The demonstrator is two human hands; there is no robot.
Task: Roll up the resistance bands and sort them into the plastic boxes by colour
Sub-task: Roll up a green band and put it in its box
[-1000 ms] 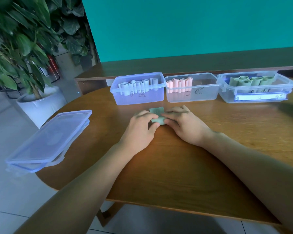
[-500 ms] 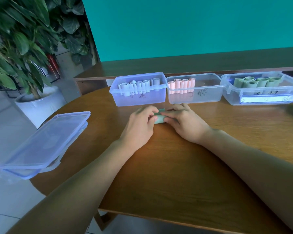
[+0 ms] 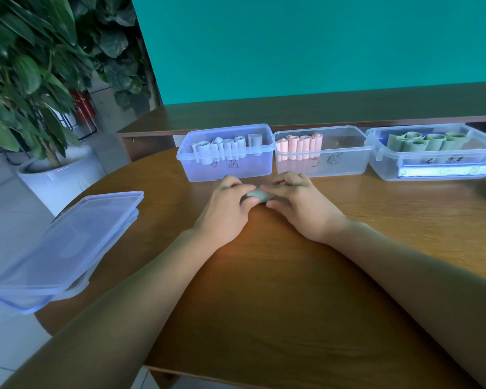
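Left hand & right hand both pinch the green band roll on the table; blue, pink, green boxes sit far behind.

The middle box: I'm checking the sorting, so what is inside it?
Inside the middle box, pink rolled bands stand along its left end. Its floor beneath them is hidden.

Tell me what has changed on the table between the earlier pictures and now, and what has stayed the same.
The flat tail of the pale green resistance band, which lay past the fingers toward the boxes, is gone: it is now wound into a short roll. The left hand and right hand kept pinching its ends and took hold of nothing new. The three clear plastic boxes and the stacked clear lids stayed as they were.
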